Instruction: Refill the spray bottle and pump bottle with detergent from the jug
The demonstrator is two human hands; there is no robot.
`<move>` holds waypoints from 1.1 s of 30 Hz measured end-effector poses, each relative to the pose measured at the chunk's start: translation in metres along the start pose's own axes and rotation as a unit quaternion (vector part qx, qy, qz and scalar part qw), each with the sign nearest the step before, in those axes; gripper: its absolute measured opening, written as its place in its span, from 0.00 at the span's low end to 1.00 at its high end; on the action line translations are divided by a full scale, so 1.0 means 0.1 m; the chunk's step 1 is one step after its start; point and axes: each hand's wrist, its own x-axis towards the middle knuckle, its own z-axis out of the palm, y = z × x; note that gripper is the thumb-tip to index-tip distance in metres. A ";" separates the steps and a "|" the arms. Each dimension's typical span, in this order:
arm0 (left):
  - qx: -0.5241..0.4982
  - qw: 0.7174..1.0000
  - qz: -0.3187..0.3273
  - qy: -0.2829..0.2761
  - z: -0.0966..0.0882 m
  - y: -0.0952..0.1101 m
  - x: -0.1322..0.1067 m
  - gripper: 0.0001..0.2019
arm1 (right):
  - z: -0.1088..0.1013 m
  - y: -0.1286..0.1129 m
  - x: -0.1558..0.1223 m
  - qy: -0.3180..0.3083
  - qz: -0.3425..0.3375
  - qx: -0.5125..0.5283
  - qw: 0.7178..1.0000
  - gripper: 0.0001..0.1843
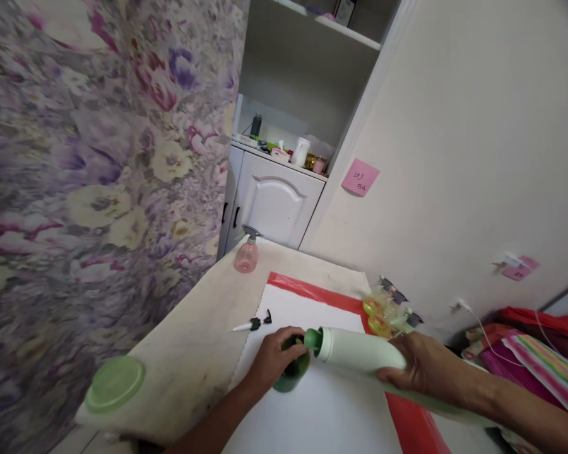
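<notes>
My left hand (277, 353) is closed around the upper part of a dark green bottle (291, 377), which stands on the white sheet (288, 422). In my right hand (414, 366) is a pale green bottle (360, 350), gripped near its base and lying almost level, its open mouth turned left toward the green bottle. At that mouth shows a rounded, brighter green piece (312, 340), close to my left fingertips; whether it is liquid or a solid part I cannot tell. Left of the sheet's middle, a black pump head (255, 323) with a pale tube lies on its side.
A pink spray bottle (247, 254) stands at the table's far left corner. Yellow spray bottles (385, 309) are gathered by the wall. A pale green round lid or tub (115, 383) sits at the near left edge. Red material (312, 290) borders the sheet.
</notes>
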 end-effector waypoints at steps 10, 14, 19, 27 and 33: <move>0.001 1.000 0.007 -0.006 0.00 -0.02 -0.01 0.10 | 0.02 0.04 0.02 0.002 -0.009 -0.014 1.000 0.21; 0.003 1.000 0.009 -0.007 0.00 -0.01 0.00 0.10 | -0.02 -0.02 0.00 -0.001 -0.008 -0.008 1.000 0.19; 0.006 1.000 0.009 -0.007 0.00 -0.01 0.00 0.09 | -0.03 -0.04 0.02 0.004 -0.007 -0.013 1.000 0.17; 0.013 1.000 0.008 -0.006 -0.01 -0.01 0.00 0.10 | -0.03 -0.01 0.01 0.006 -0.020 -0.013 1.000 0.19; 0.018 1.000 0.008 -0.004 -0.01 -0.03 0.00 0.10 | -0.08 -0.06 0.00 -0.002 -0.008 -0.030 1.000 0.19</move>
